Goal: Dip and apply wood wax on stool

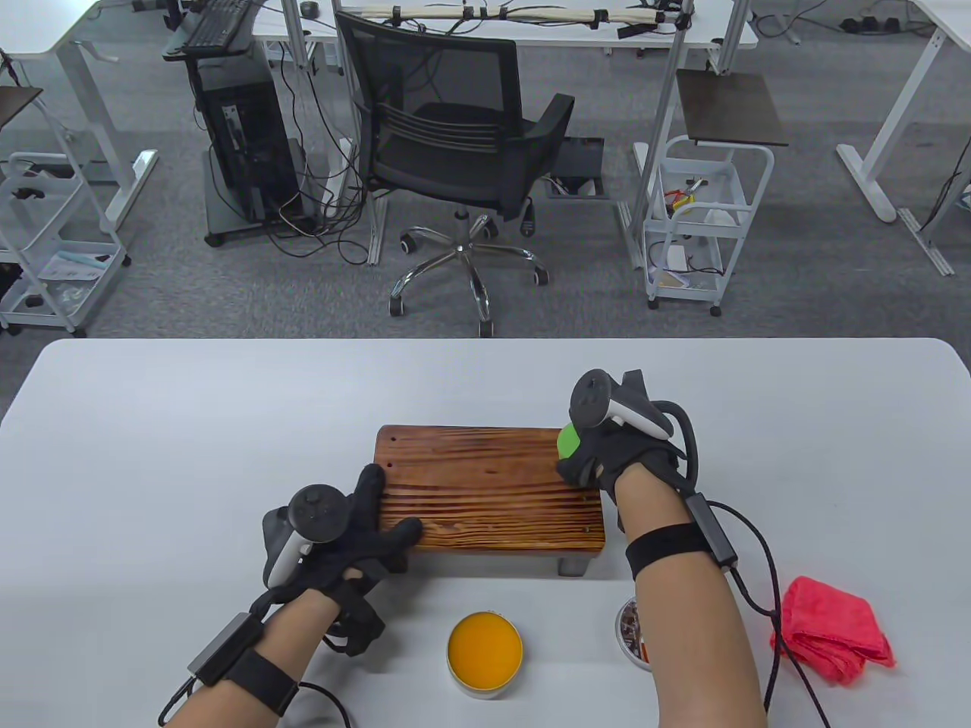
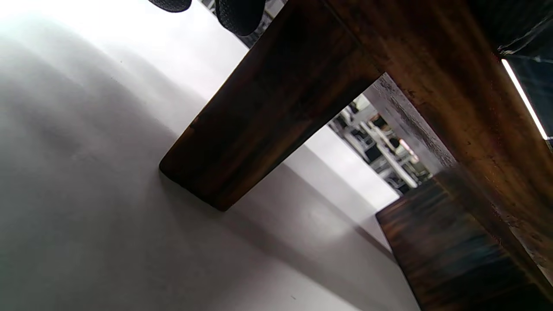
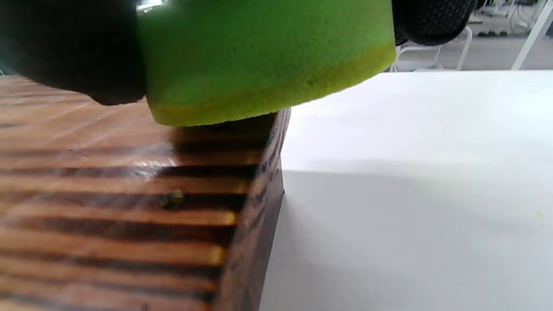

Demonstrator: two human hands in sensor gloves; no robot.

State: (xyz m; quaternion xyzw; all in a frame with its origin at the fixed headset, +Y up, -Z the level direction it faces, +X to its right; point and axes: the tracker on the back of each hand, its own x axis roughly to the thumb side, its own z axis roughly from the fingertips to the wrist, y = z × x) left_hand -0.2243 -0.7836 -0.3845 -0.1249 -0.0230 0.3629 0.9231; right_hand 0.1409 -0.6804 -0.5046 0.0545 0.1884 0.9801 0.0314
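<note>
A low dark wooden stool (image 1: pixel 485 485) with striped grain stands on the white table (image 1: pixel 190 425). My left hand (image 1: pixel 364 531) rests on the stool's near left corner, fingers spread flat on the top. My right hand (image 1: pixel 599 455) holds a green sponge (image 1: pixel 569 441) and presses it on the stool's far right corner. In the right wrist view the sponge (image 3: pixel 268 56) sits on the wood (image 3: pixel 108 194) by the edge. The left wrist view shows a stool leg (image 2: pixel 259 116) from below. An open tin of orange wax (image 1: pixel 484 651) stands in front of the stool.
The tin's lid (image 1: pixel 631 631) lies by my right forearm. A crumpled red cloth (image 1: pixel 831 629) lies at the near right. Beyond the table's far edge stand a black office chair (image 1: pixel 455 152) and a white trolley (image 1: pixel 705 220).
</note>
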